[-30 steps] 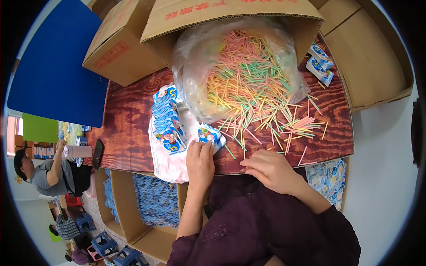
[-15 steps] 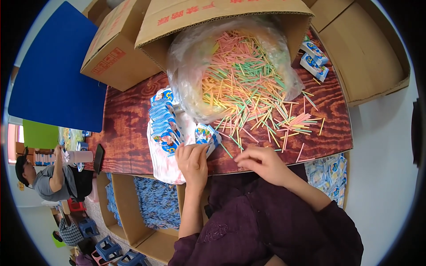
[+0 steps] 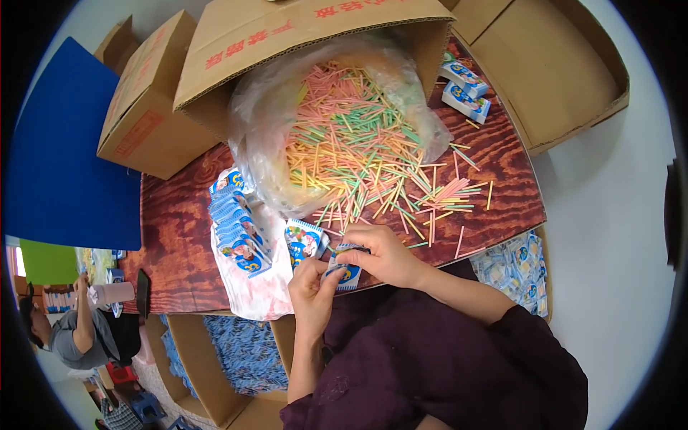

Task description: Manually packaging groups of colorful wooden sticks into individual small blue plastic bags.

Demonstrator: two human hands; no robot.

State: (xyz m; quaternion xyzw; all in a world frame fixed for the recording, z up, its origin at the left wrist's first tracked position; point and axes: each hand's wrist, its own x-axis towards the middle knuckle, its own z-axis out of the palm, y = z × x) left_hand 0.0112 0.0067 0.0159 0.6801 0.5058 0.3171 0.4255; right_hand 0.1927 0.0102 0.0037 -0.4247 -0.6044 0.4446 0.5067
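My left hand (image 3: 312, 290) pinches the lower left side of a small blue-and-white packet (image 3: 348, 276), held just off the table's front edge. My right hand (image 3: 387, 256) is closed at the packet's upper edge, its fingers bent over it; whether a stick is also between them is hidden. Another such packet (image 3: 304, 240) lies flat just beyond my left hand. Left of it, a row of overlapping packets (image 3: 240, 233) rests on a white, pink-stained cloth or bag (image 3: 247, 301). Loose pink, yellow and green sticks (image 3: 451, 195) lie scattered beyond my right hand.
A cardboard box (image 3: 315, 29) on its side holds a clear plastic bag (image 3: 251, 122) spilling many coloured sticks (image 3: 351, 129). More packets (image 3: 466, 100) lie at the far right. Packet-filled boxes (image 3: 247, 351) stand below the table (image 3: 172, 244). A person (image 3: 75, 326) works at left.
My right hand has come left from beside the loose sticks to meet my left hand. Both now hold a packet between them. The whole view has shifted a little.
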